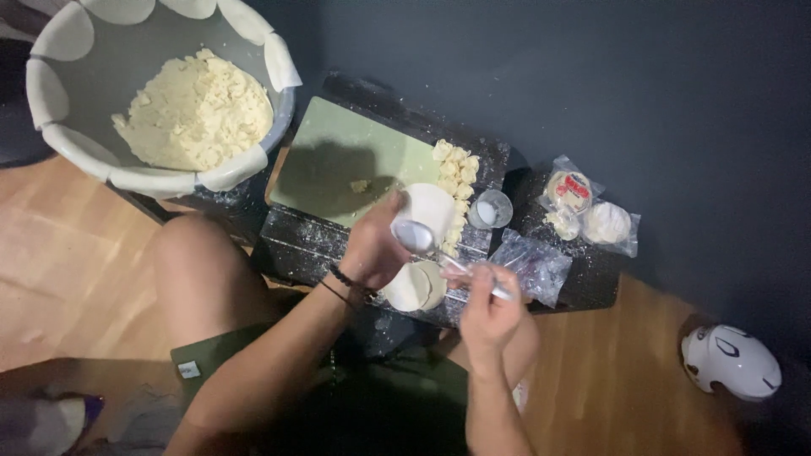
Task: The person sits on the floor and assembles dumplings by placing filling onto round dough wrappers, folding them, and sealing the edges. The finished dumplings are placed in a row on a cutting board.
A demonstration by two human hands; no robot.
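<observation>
Right hand (pixel 490 308) pinches a spoon (pixel 418 236), its bowl above the round wrapper (pixel 429 207) held in the closed left hand (pixel 372 249). Filling looks like the step; the wrapper would then need folding. Beyond the left hand, 1 bowl (pixel 51 139) holds pale filling (pixel 196 114).

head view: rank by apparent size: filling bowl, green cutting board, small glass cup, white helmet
1. filling bowl, largest, though nearer the camera.
2. green cutting board.
3. white helmet.
4. small glass cup, smallest.
</observation>
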